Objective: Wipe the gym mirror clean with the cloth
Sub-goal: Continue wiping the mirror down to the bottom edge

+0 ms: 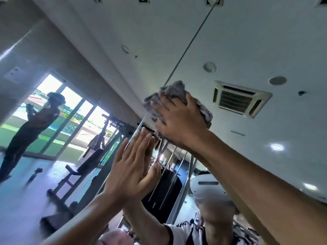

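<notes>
The gym mirror (247,41) fills most of the view and reflects the ceiling and the room. High on the glass, my right hand (178,119) presses a crumpled grey cloth (175,92) flat against it, fingers spread over the cloth. Below and to the left, my left hand (131,167) rests flat on the mirror with straight fingers, meeting its own reflection. A thin vertical seam (191,41) between two mirror panels runs up from the cloth.
The mirror shows a weight machine with a bench (85,167), glass doors (70,117), another person (31,128) standing at the left, a ceiling air-conditioning vent (240,99), and my own reflection wearing a white headset (208,188).
</notes>
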`<action>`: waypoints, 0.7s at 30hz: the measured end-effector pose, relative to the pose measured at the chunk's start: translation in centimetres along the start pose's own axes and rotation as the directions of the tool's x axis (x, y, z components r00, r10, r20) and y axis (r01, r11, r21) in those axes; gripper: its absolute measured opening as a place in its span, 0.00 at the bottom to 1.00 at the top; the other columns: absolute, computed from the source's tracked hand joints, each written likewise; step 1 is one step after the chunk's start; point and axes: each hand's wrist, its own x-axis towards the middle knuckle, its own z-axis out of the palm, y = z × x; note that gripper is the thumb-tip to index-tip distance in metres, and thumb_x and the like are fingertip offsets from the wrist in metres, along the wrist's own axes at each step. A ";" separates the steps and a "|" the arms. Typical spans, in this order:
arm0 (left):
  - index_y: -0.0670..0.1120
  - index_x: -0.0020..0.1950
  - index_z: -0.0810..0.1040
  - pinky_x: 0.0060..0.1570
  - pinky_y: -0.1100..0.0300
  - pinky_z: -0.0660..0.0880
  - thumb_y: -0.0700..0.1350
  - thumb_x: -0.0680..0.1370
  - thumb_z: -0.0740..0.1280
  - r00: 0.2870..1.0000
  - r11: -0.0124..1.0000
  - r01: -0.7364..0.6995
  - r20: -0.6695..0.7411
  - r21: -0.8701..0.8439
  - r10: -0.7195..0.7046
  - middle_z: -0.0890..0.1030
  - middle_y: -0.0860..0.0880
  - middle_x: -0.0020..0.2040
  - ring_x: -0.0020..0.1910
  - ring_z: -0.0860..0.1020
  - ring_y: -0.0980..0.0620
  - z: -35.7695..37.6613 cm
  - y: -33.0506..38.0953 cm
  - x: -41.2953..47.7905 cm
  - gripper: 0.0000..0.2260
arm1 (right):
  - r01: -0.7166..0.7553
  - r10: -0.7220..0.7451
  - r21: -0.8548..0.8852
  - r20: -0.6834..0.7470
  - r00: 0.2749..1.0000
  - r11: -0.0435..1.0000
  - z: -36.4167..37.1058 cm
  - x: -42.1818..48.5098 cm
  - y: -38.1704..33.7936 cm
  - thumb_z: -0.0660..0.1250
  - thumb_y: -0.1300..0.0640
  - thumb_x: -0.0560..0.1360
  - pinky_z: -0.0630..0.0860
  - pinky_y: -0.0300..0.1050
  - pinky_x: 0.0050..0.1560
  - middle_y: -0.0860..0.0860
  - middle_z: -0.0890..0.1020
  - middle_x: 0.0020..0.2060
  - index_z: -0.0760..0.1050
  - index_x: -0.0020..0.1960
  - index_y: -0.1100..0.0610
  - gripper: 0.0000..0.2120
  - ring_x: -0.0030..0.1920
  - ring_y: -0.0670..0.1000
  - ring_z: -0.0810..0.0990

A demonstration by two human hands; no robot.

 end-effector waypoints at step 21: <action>0.43 0.82 0.54 0.75 0.44 0.56 0.62 0.83 0.41 0.994 0.993 0.022 0.103 0.113 -0.034 0.54 0.44 0.82 0.81 0.53 0.47 -0.6 -1.8 -3.5 0.33 | -0.139 0.139 -0.053 -0.011 0.990 0.989 -3.3 -5.8 13.9 0.39 0.37 0.72 0.46 0.58 0.75 0.45 0.54 0.80 0.54 0.79 0.39 0.35 0.78 0.50 0.56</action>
